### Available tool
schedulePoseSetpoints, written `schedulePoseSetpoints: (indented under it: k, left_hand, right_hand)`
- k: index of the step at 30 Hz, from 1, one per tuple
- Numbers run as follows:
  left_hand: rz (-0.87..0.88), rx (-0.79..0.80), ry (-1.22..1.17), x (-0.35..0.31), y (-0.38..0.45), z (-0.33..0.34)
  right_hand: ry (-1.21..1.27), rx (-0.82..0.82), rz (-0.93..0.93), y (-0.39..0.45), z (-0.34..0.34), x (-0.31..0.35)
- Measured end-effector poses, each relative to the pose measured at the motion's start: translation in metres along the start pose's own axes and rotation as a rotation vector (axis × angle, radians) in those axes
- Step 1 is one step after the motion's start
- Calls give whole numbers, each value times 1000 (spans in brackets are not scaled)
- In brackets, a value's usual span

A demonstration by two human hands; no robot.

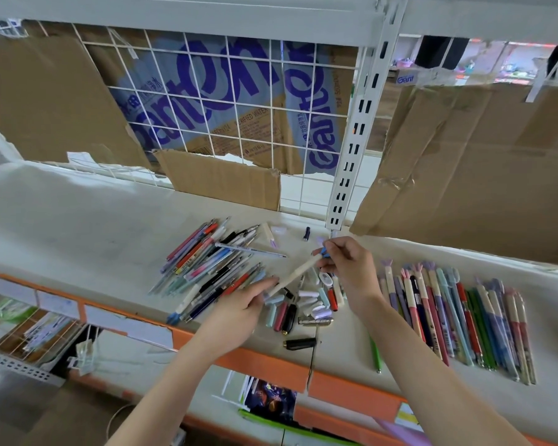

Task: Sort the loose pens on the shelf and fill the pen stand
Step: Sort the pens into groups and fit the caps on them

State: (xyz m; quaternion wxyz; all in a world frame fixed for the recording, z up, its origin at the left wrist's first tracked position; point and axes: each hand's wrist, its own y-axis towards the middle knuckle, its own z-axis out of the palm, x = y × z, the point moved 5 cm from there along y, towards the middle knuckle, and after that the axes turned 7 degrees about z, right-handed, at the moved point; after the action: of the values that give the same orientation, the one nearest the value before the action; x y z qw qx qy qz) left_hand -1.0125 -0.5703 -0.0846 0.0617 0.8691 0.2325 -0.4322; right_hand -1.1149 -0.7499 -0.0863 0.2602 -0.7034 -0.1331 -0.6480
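A cream pen [298,272] is held between both hands over the white shelf [78,226]. My left hand [242,304] pinches its lower end; my right hand [348,268] pinches a blue cap [323,251] at its upper end. A mixed heap of loose pens [213,268] lies to the left. A neat row of capped pens [458,313] lies to the right. Loose caps [306,304] are scattered below my hands. No pen stand is visible.
Torn cardboard [219,178] leans on a white wire grid [239,91] at the back. A slotted white upright post [351,149] stands behind my right hand. A green pen [375,354] lies near the orange front edge [271,362]. Lower shelves hold packets.
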Motion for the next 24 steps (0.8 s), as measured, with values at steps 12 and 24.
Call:
schedulePoseSetpoints:
  k: [12, 24]
  left_hand:
    - [-21, -135, 560, -10, -10, -25]
    - [3, -273, 472, -19, -14, -37]
  right_hand:
    - [31, 113, -33, -13, 20, 6]
    - [218, 164, 48, -15, 27, 6]
